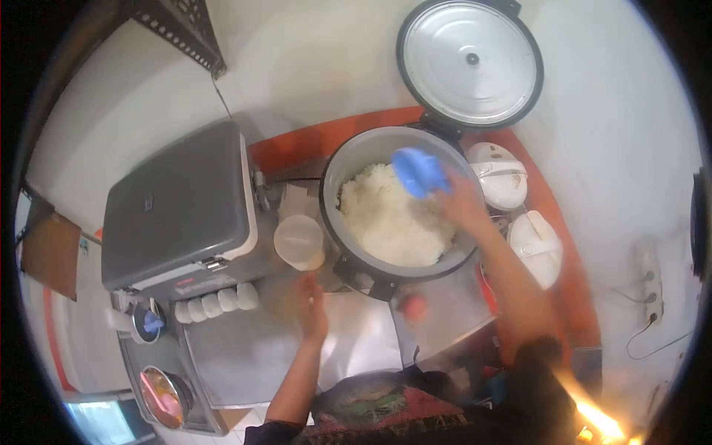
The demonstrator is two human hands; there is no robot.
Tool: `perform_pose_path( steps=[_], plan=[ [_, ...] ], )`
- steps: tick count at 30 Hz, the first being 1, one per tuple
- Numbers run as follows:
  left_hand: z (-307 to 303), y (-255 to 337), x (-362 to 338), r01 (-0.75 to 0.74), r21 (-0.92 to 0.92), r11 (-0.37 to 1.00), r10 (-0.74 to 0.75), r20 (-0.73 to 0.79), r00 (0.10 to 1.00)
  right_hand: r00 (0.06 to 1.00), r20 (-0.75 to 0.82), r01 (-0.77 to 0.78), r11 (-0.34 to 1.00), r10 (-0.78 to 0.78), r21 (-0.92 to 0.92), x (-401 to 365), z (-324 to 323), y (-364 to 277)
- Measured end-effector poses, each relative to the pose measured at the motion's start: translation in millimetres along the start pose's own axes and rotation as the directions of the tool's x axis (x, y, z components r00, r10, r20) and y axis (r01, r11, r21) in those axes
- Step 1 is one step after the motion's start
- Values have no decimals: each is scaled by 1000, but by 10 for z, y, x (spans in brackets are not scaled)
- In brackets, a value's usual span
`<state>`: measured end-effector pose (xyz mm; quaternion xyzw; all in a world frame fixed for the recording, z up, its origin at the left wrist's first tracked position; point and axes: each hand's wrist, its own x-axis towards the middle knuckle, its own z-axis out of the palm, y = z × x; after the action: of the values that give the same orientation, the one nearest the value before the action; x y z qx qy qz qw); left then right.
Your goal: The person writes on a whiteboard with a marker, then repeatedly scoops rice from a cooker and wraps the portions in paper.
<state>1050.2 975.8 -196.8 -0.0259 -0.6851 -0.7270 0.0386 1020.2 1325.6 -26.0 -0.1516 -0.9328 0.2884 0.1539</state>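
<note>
My right hand (463, 204) reaches over the big rice cooker (478, 256), closed on a small blue plastic bowl (419, 172). Motion blurs the bowl, so its exact shape is uncertain. Below it, cooked white rice (393, 222) fills much of the cooker's grey pot. The round metal lid (471, 59) stands raised behind. Above the metal worktop (252, 356), my left hand (314, 315) is blurred, its fingers stretched out and nothing visible in them. A translucent tub (299, 241) is just beyond those fingers. White sheets (360, 334) lie to the right of that hand.
A grey cooler box (174, 208) stands at left, with a row of white rounded things (215, 304) before it. Farther left are a pot (144, 324) and a bowl with a pink utensil (167, 400). White lidded containers (500, 176) sit right of the cooker. Flames (597, 423) show at lower right.
</note>
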Motion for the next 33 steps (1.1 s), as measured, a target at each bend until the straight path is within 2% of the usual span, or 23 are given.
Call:
perform_pose_path(
  steps=[1, 2, 4, 5, 6, 8, 9, 11, 17, 20, 23, 26, 29, 32, 33],
  plan=[
    [217, 293, 99, -184, 59, 981, 182, 30, 983, 991, 57, 122, 989, -118, -83, 244, 292, 118],
    [389, 504, 181, -364, 109, 925, 358, 69, 931, 998, 52, -17, 987, 26, -160, 459, 649, 167],
    [664, 746, 259, -508, 249, 824, 495, 120, 861, 977, 200, -6, 946, 75, -323, 666, 1082, 211],
    [749, 792, 309, -574, 307, 759, 555, 158, 817, 970, 236, 10, 967, 51, -254, 713, 1311, 260],
    [786, 773, 341, -563, 292, 773, 548, 141, 825, 962, 274, 28, 982, 24, -186, 735, 1483, 267],
    [831, 668, 313, -516, 273, 812, 511, 94, 854, 915, 401, 62, 970, 38, -235, 756, 1579, 95],
    [831, 727, 287, -462, 257, 849, 449, 111, 887, 904, 427, 73, 968, 37, -238, 723, 1547, 20],
    [861, 751, 264, -457, 253, 853, 448, 95, 889, 875, 483, 96, 966, 33, -241, 629, 1485, -61],
    [855, 714, 309, -517, 319, 795, 517, 91, 851, 890, 455, 103, 982, -21, -158, 312, 1420, -173],
    [893, 677, 334, -537, 306, 786, 553, 42, 832, 830, 555, 157, 980, -63, -124, 161, 1273, -241],
    [899, 678, 339, -547, 323, 772, 571, 27, 821, 783, 622, 130, 977, 2, -167, 12, 1190, -306],
    [901, 683, 329, -553, 325, 767, 577, 26, 816, 661, 748, 265, 951, -58, -160, -87, 947, -354],
    [896, 696, 323, -546, 333, 769, 573, 17, 819, 637, 766, 294, 945, -84, -141, -149, 892, -266],
    [887, 721, 329, -536, 351, 768, 565, 22, 825, 602, 798, 161, 975, 25, -152, -121, 677, -250],
    [877, 725, 332, -533, 358, 767, 562, 26, 827, 680, 732, 191, 976, -53, -108, -135, 658, -190]
  ],
)
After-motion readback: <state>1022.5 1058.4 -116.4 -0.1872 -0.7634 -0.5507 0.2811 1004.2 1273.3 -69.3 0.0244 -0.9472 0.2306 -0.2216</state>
